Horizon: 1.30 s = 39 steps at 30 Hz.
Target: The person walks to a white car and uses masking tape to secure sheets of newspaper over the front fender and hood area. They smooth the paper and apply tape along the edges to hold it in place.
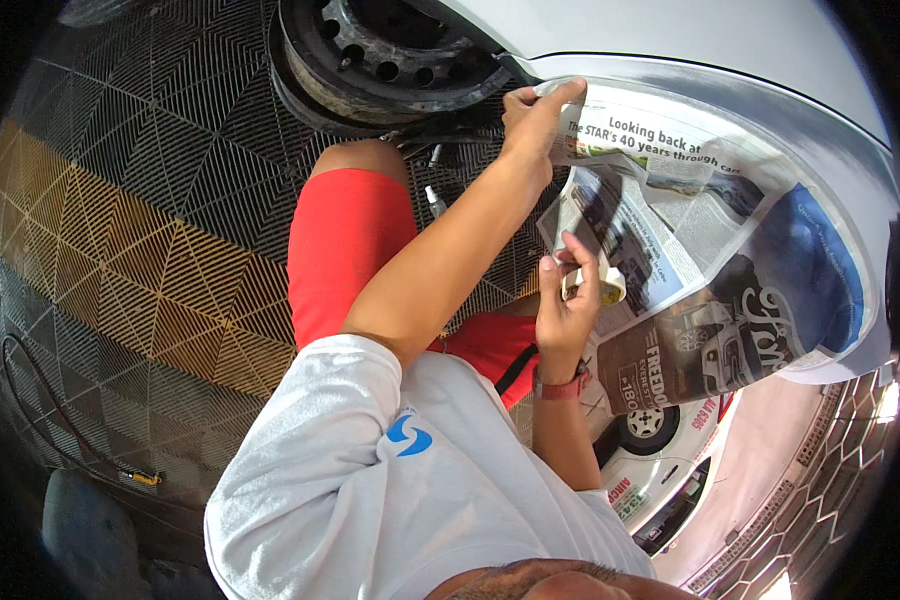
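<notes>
Spreading over the left side is a floor (130,270) of ridged tiles, black with a yellow-brown band. Next, near the top, a dark wheel (400,95) sits at the side of a pale car panel (690,30). One knee in red shorts (350,250) pokes up below the wheel, and a small bottle (436,203) is just to the right of it.

Then comes the left hand (532,118), up high by the end of the panel. Its fingers look pinched on the top left corner of the newspaper (705,225). The paper lies right of those fingers and below them. Its long side bends down and to the right, along the curve of the car.

Lower down and a bit to the right is the right hand (570,312), with a red band on the wrist. Its fingers curl on a pale roll of tape (611,284), and the thumb is a little way off from the pointing finger. I cannot tell if a finger goes through the hole, or if a strip runs up from it. The roll is on the right side of these fingers, over the paper's left part. The right hand is nearer the roll; the left is nearer the top corner.
</notes>
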Motion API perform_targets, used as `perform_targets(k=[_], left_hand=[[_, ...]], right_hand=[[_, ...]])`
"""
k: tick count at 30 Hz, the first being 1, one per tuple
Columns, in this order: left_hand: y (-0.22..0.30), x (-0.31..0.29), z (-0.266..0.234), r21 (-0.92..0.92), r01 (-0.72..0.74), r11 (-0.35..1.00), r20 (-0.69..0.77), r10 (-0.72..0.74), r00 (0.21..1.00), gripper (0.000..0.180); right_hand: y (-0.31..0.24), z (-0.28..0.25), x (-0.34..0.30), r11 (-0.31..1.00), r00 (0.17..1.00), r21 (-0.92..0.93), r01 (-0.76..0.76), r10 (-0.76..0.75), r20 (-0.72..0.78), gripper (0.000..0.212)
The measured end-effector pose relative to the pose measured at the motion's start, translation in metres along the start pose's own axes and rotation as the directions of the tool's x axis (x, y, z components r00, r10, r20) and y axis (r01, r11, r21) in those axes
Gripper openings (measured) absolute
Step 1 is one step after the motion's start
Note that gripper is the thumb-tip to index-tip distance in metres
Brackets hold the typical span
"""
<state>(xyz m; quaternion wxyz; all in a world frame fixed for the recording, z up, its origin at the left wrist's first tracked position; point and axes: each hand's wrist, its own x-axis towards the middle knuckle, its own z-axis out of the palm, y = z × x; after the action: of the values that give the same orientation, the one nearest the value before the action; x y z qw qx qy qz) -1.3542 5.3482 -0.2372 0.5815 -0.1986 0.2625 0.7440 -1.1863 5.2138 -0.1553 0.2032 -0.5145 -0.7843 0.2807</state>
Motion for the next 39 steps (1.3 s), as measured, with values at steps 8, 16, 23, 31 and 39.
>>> perform_targets(k=[8, 16, 23, 31, 39], left_hand=[[0.005, -0.003, 0.015, 0.038, 0.068, 0.997, -0.176, -0.060, 0.983, 0.122], [-0.008, -0.046, 0.068, 0.193, -0.043, 0.980, -0.163, 0.075, 0.984, 0.154], [-0.004, -0.026, 0.056, 0.036, -0.028, 0.999, -0.245, 0.036, 0.969, 0.155], [-0.024, 0.019, -0.013, -0.080, -0.211, 0.974, -0.178, 0.194, 0.965, 0.074], [-0.014, 0.026, -0.038, 0.034, -0.389, 0.921, 0.086, 0.385, 0.919, 0.023]], right_hand=[[0.024, -0.014, -0.034, 0.988, 0.994, -0.113, -0.107, 0.106, -0.017, 0.035], [0.031, -0.020, -0.049, 0.978, 0.993, -0.174, -0.114, 0.118, 0.008, 0.025], [0.039, -0.023, -0.052, 0.976, 0.999, -0.217, 0.015, -0.004, 0.048, 0.022], [0.052, -0.019, -0.056, 0.970, 0.996, -0.230, 0.075, -0.061, 0.070, 0.025], [-0.012, 0.015, 0.026, 0.985, 0.998, 0.174, -0.003, -0.008, 0.062, 0.025]])
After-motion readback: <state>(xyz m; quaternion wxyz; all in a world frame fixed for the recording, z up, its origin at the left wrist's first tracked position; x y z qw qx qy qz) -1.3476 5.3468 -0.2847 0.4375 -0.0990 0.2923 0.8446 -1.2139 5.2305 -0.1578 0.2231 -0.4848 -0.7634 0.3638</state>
